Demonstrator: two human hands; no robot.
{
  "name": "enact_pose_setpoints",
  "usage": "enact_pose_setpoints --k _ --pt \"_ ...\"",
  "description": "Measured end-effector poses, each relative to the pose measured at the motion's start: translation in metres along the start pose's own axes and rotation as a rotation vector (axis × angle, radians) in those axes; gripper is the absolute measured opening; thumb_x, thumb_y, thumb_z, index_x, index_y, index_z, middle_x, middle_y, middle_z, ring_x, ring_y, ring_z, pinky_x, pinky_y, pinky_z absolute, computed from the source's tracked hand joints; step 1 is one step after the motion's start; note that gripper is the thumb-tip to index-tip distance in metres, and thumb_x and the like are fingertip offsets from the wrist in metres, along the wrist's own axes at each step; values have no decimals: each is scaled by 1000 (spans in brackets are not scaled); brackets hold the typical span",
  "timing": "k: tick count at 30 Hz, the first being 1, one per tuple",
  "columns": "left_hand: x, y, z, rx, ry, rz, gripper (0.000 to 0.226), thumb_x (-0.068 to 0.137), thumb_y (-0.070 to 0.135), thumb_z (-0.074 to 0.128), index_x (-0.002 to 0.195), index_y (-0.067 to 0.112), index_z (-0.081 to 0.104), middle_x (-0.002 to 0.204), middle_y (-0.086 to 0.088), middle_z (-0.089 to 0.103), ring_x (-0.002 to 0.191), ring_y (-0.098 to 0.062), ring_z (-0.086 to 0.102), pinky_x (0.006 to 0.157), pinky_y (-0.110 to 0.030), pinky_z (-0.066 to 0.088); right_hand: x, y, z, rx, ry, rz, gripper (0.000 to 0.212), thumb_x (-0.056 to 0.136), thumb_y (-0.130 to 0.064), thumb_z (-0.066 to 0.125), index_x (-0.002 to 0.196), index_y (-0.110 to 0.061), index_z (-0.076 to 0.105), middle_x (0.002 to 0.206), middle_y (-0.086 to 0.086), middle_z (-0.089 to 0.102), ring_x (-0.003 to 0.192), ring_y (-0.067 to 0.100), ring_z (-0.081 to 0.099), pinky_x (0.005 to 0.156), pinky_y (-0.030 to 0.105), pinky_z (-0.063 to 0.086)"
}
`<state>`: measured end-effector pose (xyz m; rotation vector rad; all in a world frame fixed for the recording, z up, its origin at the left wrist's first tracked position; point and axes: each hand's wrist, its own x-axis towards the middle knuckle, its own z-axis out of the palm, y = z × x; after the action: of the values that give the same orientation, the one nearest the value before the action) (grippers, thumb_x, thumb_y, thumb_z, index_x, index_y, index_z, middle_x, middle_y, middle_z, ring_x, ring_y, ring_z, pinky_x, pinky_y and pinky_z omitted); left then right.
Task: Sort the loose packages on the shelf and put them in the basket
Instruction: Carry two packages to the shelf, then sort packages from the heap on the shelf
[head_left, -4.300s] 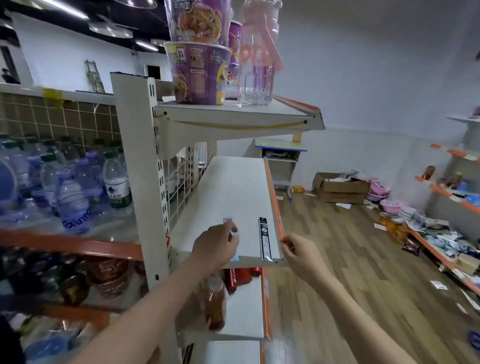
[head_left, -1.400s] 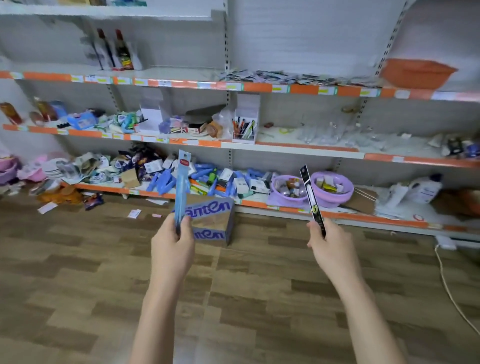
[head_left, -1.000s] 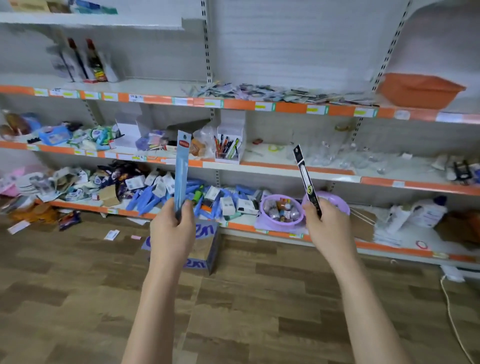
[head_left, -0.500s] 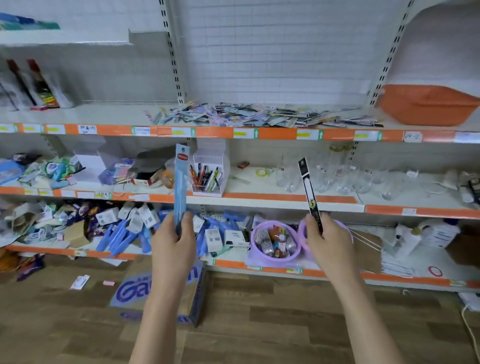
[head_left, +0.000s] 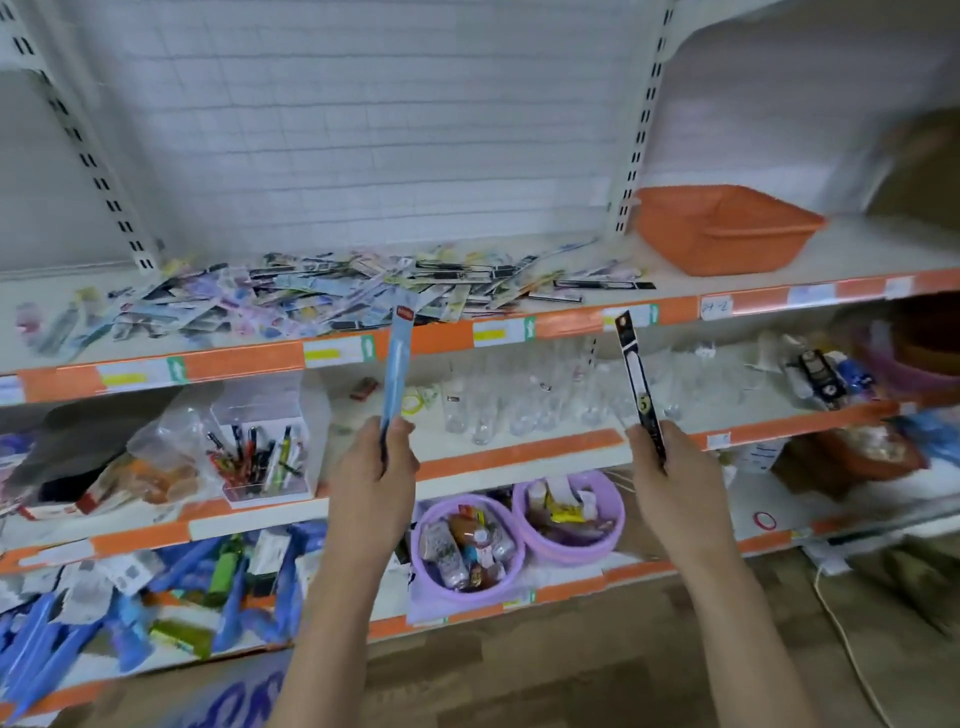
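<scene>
- Below the top shelf's (head_left: 519, 332) front edge: left hand (head_left: 371, 488) grips blue package (head_left: 396, 364) upright; right hand (head_left: 675, 483) pinches black package (head_left: 636, 384).
- Loose packages (head_left: 332, 299) heaped mid-shelf; orange basket (head_left: 722, 228) at its right end.

Both arms reach forward, left hand (head_left: 375, 478) and right hand (head_left: 675, 480) each gripping.

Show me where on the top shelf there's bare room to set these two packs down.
Bare board lies between the pile of loose packages and the orange basket, and along the front edge right of the pile. The far left corner by the upright also looks free. The middle is crowded. The left hand and right hand each hold a pack.
</scene>
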<state>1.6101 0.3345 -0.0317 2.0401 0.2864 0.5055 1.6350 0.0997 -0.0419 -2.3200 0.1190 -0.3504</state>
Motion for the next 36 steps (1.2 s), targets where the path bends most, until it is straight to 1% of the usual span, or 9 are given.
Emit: enact_pose_setpoints --k 6,9,11,16,21,24,28,32,36 --pt "57 23 71 6 92 -46 31 99 25 37 89 4 57 63 -5 53 54 -18 47 50 -30 32 97 32 -4 57 -29 -32 32 99 -27 40 68 -18 40 55 3 46 51 19 47 51 33 35" --pt "81 44 107 23 137 -43 37 99 26 38 89 -3 58 64 -17 52 53 -24 42 49 -31 29 152 46 -18 55 -39 -65 32 99 -27 41 72 -10 46 55 7 49 52 23 48 53 35 36" --pt "95 59 127 26 142 -32 34 99 26 38 91 0 59 61 -15 50 52 -24 41 49 -31 29 187 52 -27 65 -41 -74 32 99 -26 41 77 -5 49 58 10 51 54 25 50 52 35 36" --pt "121 64 142 79 225 -68 23 98 27 37 85 20 55 61 -13 53 54 -29 47 50 -32 33 251 61 -30 92 -95 -114 32 98 -25 41 68 -16 40 55 5 45 50 22 45 48 34 30" --pt "147 56 140 116 306 -151 34 98 25 39 85 -1 57 58 -22 46 48 -25 38 48 -29 26 294 65 -9 114 -155 -118 33 98 -23 42 66 -19 35 55 3 42 50 21 44 51 32 32" --pt "167 53 145 145 322 -175 41 98 27 39 83 -7 55 68 -33 53 51 -27 41 48 -30 27 313 63 3 76 -157 -123 33 98 -20 42 66 -19 33 55 1 39 48 16 40 47 29 28" --pt "209 54 165 146 308 -130 39 98 24 41 82 -8 56 59 -22 49 53 -30 41 49 -32 29 342 64 12 17 -128 -114 16 98 -19 41 85 -11 45 59 1 45 53 17 46 46 29 29" --pt "256 63 187 124 239 -32 33 98 22 40 85 -1 59 54 -8 43 48 -24 38 46 -29 26 377 64 12 -34 -60 -112 7 98 -17 40 93 -15 44 65 0 47 67 30 51 59 34 34" --pt "292 61 207 149 144 33 39 98 24 42 62 7 41 51 -8 38 47 -24 35 45 -29 22 400 65 14 -66 -18 -82 9 99 -17 40 93 -13 46 72 3 52 71 29 52 61 33 33"
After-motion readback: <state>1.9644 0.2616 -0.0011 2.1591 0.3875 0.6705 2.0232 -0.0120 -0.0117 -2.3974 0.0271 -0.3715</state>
